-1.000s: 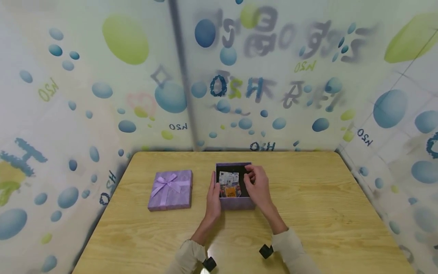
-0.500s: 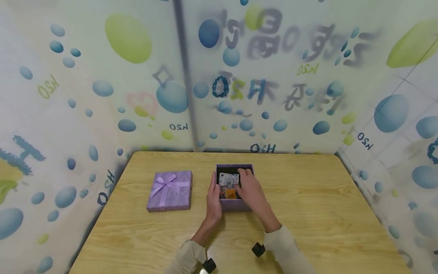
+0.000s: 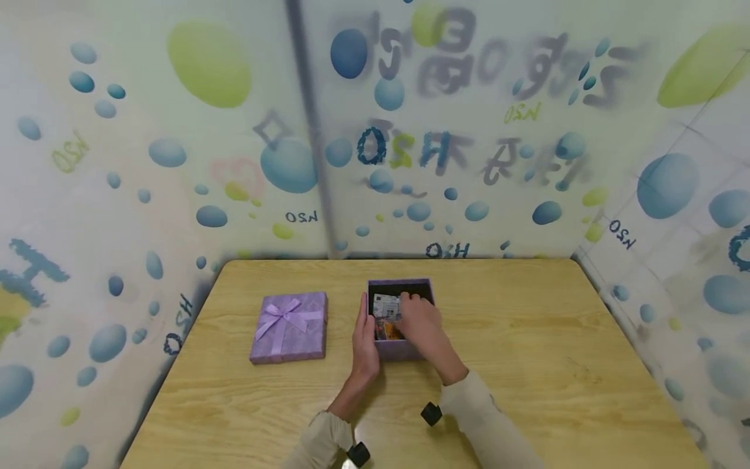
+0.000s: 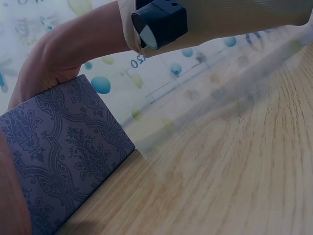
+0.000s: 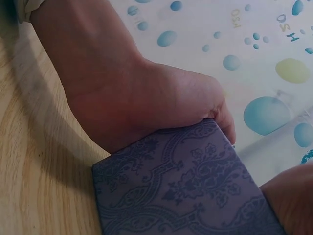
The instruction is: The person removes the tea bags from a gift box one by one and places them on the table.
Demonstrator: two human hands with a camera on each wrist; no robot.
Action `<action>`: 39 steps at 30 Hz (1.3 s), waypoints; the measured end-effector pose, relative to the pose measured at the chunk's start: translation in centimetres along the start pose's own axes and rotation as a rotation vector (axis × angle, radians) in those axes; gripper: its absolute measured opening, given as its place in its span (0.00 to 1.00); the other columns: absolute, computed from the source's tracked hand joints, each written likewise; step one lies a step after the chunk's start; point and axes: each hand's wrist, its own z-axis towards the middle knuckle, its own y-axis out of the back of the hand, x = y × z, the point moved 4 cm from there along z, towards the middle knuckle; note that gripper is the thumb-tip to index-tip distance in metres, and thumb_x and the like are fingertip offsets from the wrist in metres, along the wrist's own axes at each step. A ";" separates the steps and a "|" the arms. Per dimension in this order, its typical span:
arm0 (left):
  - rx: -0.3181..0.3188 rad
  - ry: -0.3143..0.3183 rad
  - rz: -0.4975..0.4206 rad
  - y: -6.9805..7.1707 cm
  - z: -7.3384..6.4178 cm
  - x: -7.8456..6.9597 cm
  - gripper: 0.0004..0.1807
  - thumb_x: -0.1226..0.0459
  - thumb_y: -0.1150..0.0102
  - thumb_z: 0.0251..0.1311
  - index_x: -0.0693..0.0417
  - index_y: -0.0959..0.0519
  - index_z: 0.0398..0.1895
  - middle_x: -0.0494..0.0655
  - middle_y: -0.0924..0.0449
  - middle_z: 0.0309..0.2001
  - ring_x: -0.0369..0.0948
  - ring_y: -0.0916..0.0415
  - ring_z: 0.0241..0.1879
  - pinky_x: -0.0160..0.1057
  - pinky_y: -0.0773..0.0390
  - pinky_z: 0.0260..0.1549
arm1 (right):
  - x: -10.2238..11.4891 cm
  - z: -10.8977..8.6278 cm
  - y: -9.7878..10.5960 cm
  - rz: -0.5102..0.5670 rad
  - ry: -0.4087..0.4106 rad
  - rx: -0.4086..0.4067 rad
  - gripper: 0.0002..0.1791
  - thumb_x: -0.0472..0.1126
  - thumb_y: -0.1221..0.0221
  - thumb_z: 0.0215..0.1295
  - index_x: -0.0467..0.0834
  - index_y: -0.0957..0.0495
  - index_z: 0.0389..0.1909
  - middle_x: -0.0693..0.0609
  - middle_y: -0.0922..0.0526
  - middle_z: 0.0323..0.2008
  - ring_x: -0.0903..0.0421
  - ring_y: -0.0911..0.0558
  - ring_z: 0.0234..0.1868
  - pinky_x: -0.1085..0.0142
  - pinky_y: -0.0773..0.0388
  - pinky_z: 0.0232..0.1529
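An open purple patterned box (image 3: 401, 350) with a black inside stands on the wooden table. In it lies a flat, shiny packet (image 3: 387, 306) with a whitish printed upper part and an orange patch lower down. My left hand (image 3: 366, 348) lies along the box's left wall, fingers stretched forward. My right hand (image 3: 423, 324) reaches over the near right part of the box, its bent fingers down inside over the packet's right side. Its fingertips are hidden, and I cannot tell whether they pinch the packet. In the right wrist view the box's outer wall (image 5: 181, 186) hides those fingers.
The box's purple lid (image 3: 301, 342) with a ribbon bow (image 3: 287, 314) lies to the left of the box. The wooden table (image 3: 527, 339) extends to the right. Behind it hangs a white backdrop (image 3: 480, 189) with blue and green dots.
My right hand has moved left and down, from above the box's right rim into the box, and now covers the packet's right side. The left hand stays at the left wall.
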 end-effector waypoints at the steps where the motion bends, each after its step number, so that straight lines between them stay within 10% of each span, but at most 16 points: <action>1: -0.005 0.003 -0.004 0.0 0.0 0.0 0.29 0.63 0.70 0.85 0.48 0.49 0.85 0.50 0.49 0.83 0.57 0.31 0.57 0.34 0.36 0.61 | 0.1 0.0 -0.1 -0.018 0.004 0.014 0.31 0.48 0.24 0.61 0.36 0.22 0.59 0.39 0.14 0.43 0.43 0.15 0.41 0.50 0.15 0.40; 11: -0.024 -0.025 -0.022 0.0 -0.3 0.3 0.29 0.64 0.69 0.84 0.56 0.48 0.84 0.58 0.50 0.83 0.59 0.31 0.54 0.35 0.32 0.56 | -0.1 0.3 -1.3 0.067 0.012 0.184 0.39 0.42 0.26 0.61 0.36 0.31 0.69 0.39 0.13 0.44 0.44 0.15 0.35 0.51 0.16 0.36; 16: -0.011 -0.028 -0.020 -0.3 -0.5 0.4 0.29 0.65 0.70 0.84 0.57 0.49 0.84 0.57 0.52 0.84 0.48 0.50 0.80 0.23 0.49 0.70 | -0.6 0.3 -1.7 0.148 -0.002 0.174 0.37 0.43 0.24 0.59 0.36 0.30 0.64 0.39 0.14 0.41 0.43 0.14 0.37 0.48 0.16 0.40; 28: 0.005 -0.044 0.002 -0.2 0.2 -0.2 0.29 0.62 0.70 0.85 0.54 0.48 0.85 0.46 0.51 0.84 0.45 0.57 0.82 0.25 0.53 0.72 | -0.7 0.9 -1.0 0.206 0.027 0.138 0.29 0.45 0.27 0.65 0.37 0.28 0.60 0.44 0.15 0.35 0.47 0.15 0.31 0.54 0.18 0.31; 39: 0.021 -0.026 -0.006 0.0 0.3 0.0 0.29 0.63 0.70 0.84 0.55 0.50 0.85 0.48 0.53 0.84 0.43 0.58 0.82 0.30 0.53 0.75 | -0.9 1.2 -0.7 0.267 0.090 0.082 0.15 0.41 0.26 0.62 0.42 0.24 0.28 0.52 0.24 0.22 0.56 0.28 0.22 0.63 0.32 0.26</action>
